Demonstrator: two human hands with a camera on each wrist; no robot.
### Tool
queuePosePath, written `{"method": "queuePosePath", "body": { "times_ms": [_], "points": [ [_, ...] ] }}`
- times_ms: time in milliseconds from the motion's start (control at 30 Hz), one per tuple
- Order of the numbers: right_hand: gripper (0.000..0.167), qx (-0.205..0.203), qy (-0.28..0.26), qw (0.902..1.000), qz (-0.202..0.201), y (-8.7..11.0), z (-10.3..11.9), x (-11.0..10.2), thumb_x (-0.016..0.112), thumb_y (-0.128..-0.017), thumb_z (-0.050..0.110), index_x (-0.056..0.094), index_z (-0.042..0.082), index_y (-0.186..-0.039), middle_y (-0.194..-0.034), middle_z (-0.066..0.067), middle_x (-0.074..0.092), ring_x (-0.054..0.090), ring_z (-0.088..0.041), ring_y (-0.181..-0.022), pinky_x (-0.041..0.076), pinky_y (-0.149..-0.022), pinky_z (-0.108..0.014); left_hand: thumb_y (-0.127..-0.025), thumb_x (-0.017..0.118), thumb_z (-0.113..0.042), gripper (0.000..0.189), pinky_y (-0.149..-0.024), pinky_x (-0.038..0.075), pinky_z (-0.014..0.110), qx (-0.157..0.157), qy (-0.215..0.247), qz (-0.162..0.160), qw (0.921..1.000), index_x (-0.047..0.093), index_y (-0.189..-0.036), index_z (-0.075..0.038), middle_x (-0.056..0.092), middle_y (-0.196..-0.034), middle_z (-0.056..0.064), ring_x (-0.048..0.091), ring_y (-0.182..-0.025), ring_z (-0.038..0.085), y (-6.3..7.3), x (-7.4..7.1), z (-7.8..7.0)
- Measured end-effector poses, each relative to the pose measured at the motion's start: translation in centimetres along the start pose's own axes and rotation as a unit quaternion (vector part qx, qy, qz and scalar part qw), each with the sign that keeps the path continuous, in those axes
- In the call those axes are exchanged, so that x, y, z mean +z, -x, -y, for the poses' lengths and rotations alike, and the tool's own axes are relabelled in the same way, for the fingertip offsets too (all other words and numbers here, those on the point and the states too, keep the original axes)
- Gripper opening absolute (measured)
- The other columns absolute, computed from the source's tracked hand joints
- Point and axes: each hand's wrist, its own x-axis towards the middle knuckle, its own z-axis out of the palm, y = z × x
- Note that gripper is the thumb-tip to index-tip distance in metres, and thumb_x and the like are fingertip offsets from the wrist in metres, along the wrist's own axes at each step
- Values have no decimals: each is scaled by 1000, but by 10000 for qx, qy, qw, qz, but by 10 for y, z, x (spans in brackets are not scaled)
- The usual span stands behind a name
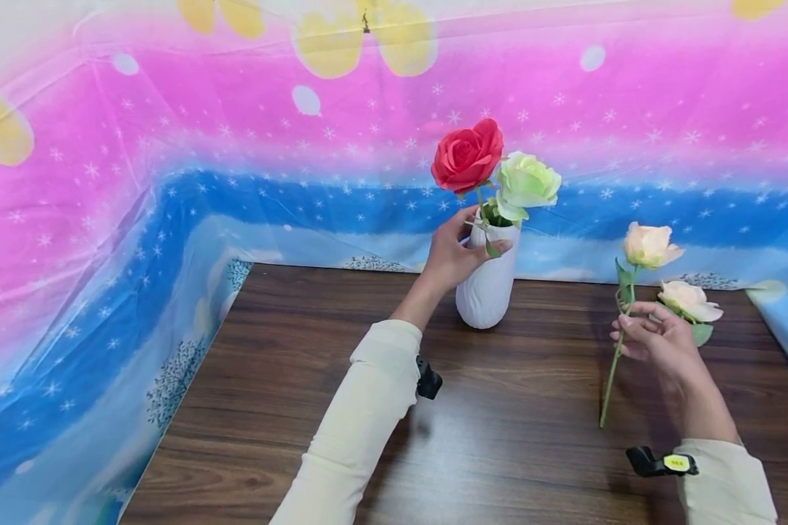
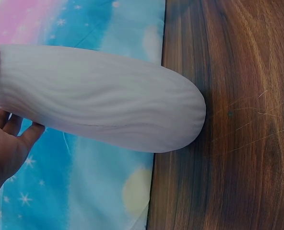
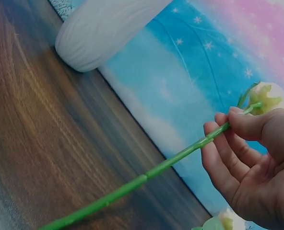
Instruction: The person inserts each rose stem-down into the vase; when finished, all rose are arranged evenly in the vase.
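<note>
My left hand [image 1: 456, 251] grips the white vase [image 1: 482, 295] near its rim, fingers and thumb on either side of the neck. The vase, ridged with wavy lines, stands upright on the table. From its mouth rise a red rose [image 1: 466, 157] and a pale green rose [image 1: 528, 179]. To the right, my right hand [image 1: 666, 343] pinches the green stem [image 3: 175, 157] of a peach rose [image 1: 650, 246] between thumb and fingers. The bloom points up and the bare stem end slants down over the table.
A second pale peach rose [image 1: 689, 300] lies on the table behind the right hand, partly hidden by it. The dark wooden table [image 1: 289, 364] ends at a pink and blue patterned cloth [image 1: 341, 146] hung along its back and left.
</note>
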Motion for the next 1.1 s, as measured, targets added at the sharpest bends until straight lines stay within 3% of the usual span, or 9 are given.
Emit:
{"method": "queuePosePath", "body": {
  "times_ms": [600, 800, 1100],
  "points": [
    [10, -640, -409, 9970, 123, -5, 24, 17, 63, -99, 7, 66, 14, -104, -91, 7, 80, 76, -5, -82, 63, -67, -23, -86, 83, -29, 71, -96, 61, 37, -62, 41, -4, 10000, 51, -149, -16, 64, -122, 11, 66, -126, 29, 0, -1, -2],
    [12, -976, -899, 9905, 371, -8, 33, 24, 60, -100, 3, 67, 11, -106, -93, 1, 80, 77, -9, -83, 63, -68, -24, -86, 82, -28, 71, -95, 61, 37, -17, 21, 0, 10000, 51, -148, -16, 64, -123, 11, 67, -125, 28, 1, -1, -2],
    [15, -1468, -1070, 9825, 407, -9, 46, 32, 58, -99, 1, 69, 6, -109, -94, -1, 79, 77, -11, -83, 63, -71, -25, -86, 82, -29, 71, -95, 61, 37, -16, 16, -4, 10000, 51, -148, -16, 64, -123, 10, 65, -127, 28, 1, -1, -2]
  ]
}}
